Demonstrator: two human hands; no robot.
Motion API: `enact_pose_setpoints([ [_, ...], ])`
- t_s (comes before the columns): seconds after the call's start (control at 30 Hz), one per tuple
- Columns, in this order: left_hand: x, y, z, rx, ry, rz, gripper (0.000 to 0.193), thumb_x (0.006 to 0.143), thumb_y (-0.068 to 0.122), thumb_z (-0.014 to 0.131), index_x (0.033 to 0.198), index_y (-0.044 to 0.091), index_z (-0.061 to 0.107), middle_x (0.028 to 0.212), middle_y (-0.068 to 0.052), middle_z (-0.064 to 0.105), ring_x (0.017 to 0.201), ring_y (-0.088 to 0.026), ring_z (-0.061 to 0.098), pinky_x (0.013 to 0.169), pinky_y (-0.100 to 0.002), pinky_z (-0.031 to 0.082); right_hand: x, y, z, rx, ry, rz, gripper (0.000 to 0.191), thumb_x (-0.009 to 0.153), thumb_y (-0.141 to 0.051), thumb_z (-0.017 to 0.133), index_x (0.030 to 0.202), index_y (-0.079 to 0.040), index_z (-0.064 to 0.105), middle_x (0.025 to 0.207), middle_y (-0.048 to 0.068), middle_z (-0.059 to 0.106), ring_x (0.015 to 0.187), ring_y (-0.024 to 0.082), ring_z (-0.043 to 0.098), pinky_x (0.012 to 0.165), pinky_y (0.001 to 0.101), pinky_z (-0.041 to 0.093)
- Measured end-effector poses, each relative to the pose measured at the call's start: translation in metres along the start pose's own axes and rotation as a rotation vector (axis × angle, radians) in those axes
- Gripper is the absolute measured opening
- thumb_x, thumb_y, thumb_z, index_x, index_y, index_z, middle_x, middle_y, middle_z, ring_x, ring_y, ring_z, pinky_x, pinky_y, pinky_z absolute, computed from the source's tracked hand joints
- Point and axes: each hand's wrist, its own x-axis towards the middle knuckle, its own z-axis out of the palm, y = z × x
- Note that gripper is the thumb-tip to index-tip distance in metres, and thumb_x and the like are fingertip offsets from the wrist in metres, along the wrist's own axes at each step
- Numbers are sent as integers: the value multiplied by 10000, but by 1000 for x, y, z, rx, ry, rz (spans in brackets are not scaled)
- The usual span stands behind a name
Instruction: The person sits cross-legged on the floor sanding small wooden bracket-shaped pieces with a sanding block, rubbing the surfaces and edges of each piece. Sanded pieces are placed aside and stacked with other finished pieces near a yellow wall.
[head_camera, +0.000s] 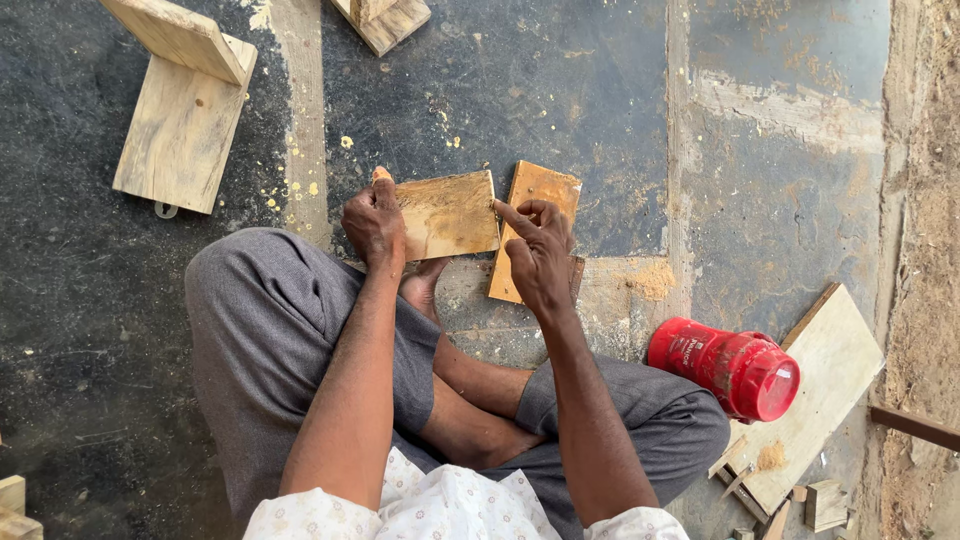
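1. A dark, sawdust-strewn floor (560, 90) carries everything
2. The left hand (373, 222) clasps the small wooden board (447, 215) by its left edge
3. The right hand (540, 250), forefinger out, touches that board's right edge; its grip holds nothing
4. Right of the board lies a second board (535, 200), judged not yet joined
5. Farther right lies a red jar (725, 367)

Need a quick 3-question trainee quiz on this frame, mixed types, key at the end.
1. True or false: the left hand grips the left edge of the small wooden board.
2. The red plastic jar is: A) upright on the floor, B) lying on its side partly on a wooden panel, C) in the right hand.
3. What lies flat on the floor just right of the held board?

Key
1. True.
2. B.
3. A second, narrower wooden board, partly covered by the right hand, whose index finger points at the held board's right edge.
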Motion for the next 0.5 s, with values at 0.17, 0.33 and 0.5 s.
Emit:
enact_pose_setpoints([
  [0.17, 0, 0, -1, 3, 21, 90, 579, 1022, 475, 581, 653, 29, 594, 601, -127, 563, 550, -257, 569, 536, -465, 416, 1, 0, -9, -233, 4, 34, 475, 871, -190, 544, 1303, -202, 742, 1382, 88, 526, 1277, 251, 414, 1147, 478, 270],
  [0.33, 1, 1, 1, -16, 21, 62, 487, 993, 444, 573, 716, 56, 675, 653, -108, 648, 576, -238, 643, 531, -441, 477, -2, -8, -14, -202, 15, -40, 579, 893, -239, 500, 1455, -219, 640, 1457, 97, 457, 1278, 245, 387, 1125, 458, 276],
  [0.5, 1, 2, 1, 19, 32, 0, 504, 978, 455, 592, 707, 40, 677, 688, -102, 664, 609, -257, 666, 540, -451, 484, -11, -25, -3, -635, 38, -222, 584, 845, -308, 566, 1418, -228, 644, 1500, 129, 404, 1363, 310, 310, 1077, 479, 251],
])
